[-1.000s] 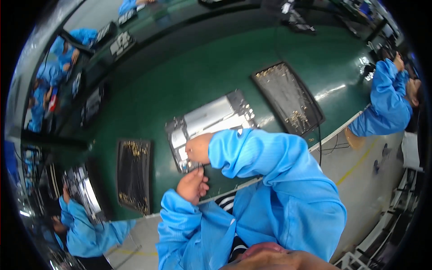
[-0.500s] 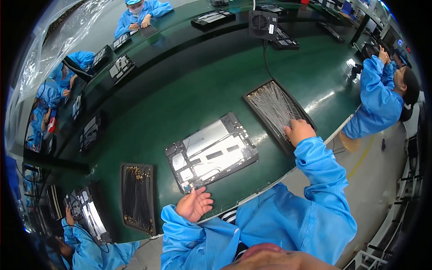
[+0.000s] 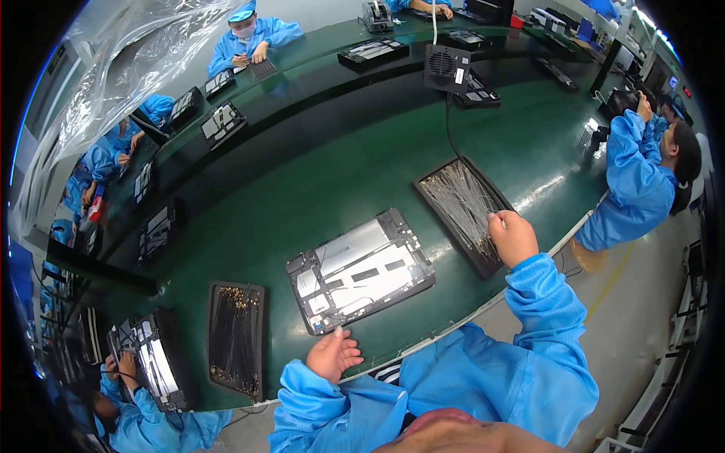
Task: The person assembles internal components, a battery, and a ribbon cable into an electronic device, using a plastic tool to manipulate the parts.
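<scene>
Near the lower left corner of an opened tablet, its battery and boards bare, my left hand is open, palm turned up and fingers apart. Its thumb points at the tablet's front edge; whether it touches I cannot tell. My right hand is over the right side of a black tray of thin grey cables with small gold ends. The thumb and forefinger there are pinched together. Anything between them is too small to make out.
Left of the tablet lies a second black tray of black cables. A small black fan with its cord stands behind the grey cables. More opened tablets line a dark belt. Co-workers in blue sit around the green table.
The whole view has shifted, so the table sits lower in it. My right hand's fingers, spread low over the grey cables before, are now drawn together in a pinch. My left hand stays by the tablet.
</scene>
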Tool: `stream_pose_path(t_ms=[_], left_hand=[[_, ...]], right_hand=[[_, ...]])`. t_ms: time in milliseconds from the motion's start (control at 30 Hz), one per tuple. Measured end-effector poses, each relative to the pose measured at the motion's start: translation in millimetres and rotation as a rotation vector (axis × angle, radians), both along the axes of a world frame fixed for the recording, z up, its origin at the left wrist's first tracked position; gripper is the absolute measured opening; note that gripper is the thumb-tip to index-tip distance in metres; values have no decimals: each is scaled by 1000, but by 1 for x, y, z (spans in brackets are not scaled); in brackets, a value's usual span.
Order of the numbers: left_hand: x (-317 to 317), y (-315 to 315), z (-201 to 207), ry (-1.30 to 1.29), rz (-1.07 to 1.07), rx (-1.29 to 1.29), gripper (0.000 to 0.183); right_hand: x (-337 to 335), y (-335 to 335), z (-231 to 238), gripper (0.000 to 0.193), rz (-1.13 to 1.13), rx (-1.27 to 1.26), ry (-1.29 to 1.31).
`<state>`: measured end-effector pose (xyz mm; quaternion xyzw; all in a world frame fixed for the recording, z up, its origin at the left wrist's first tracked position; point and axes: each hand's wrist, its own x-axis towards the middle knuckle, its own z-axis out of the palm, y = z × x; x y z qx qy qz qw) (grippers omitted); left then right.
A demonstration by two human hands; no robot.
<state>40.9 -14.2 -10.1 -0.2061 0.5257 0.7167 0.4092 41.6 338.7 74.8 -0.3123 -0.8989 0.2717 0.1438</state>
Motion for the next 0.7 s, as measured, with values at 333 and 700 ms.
stream_pose_path(t_ms=[333,700], left_hand=[[11,33,24,454,-460,-332,40],[15,46,46,1223,-158,-424,37]], right_hand=[[5,-9,42,19,56,-132,444],[21,-103,15,19,748,-809,111]])
